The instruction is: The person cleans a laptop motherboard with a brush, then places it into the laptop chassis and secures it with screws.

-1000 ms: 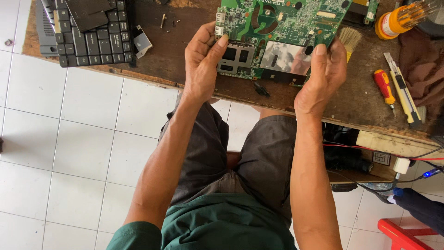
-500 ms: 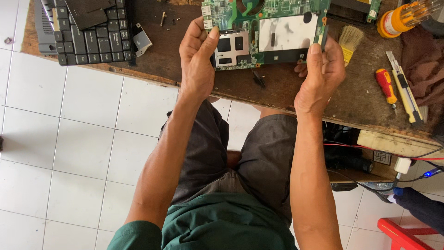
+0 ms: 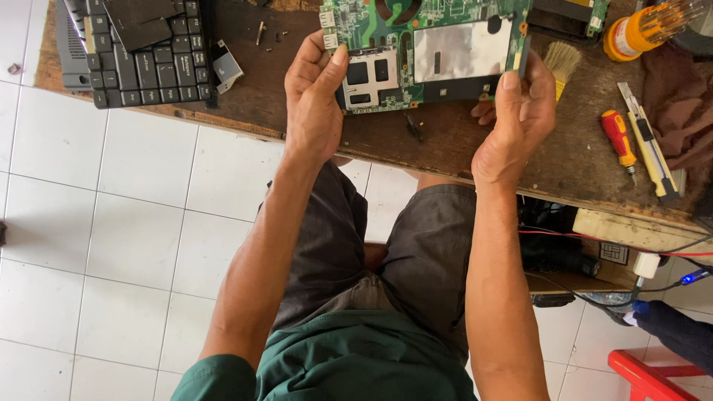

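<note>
You hold a green circuit board (image 3: 427,52) up over the wooden table (image 3: 445,148). Your left hand (image 3: 316,100) is curled around the board's left edge, with the thumb on top and the fingers underneath. Your right hand (image 3: 516,122) grips the board's right edge the same way, thumb up along the side. Both hands are closed on the board. The board has a shiny silver patch and some dark square parts on it.

The table is old, dark brown and scratched, with a rough front edge. On its left side lies a black keyboard (image 3: 141,56) with a flat black piece on top of it. A small silver metal bit (image 3: 226,68) sits just beside the keyboard. Near your right hand there is a little brush (image 3: 561,63) with pale bristles. Further right you see a round orange holder of screwdrivers (image 3: 642,30), a red and yellow screwdriver (image 3: 618,141) and a yellow cutter knife (image 3: 650,145) lying side by side. A brown cloth (image 3: 679,104) is bunched at the far right.

The floor (image 3: 111,245) is made of big white tiles with thin dark lines between them. Under the table on the right are a white box, some wires (image 3: 594,238) in red and black, and a red plastic stool (image 3: 653,375) in the corner. You sit with your knees under the table, in grey shorts (image 3: 386,245) and a green shirt (image 3: 356,364).
</note>
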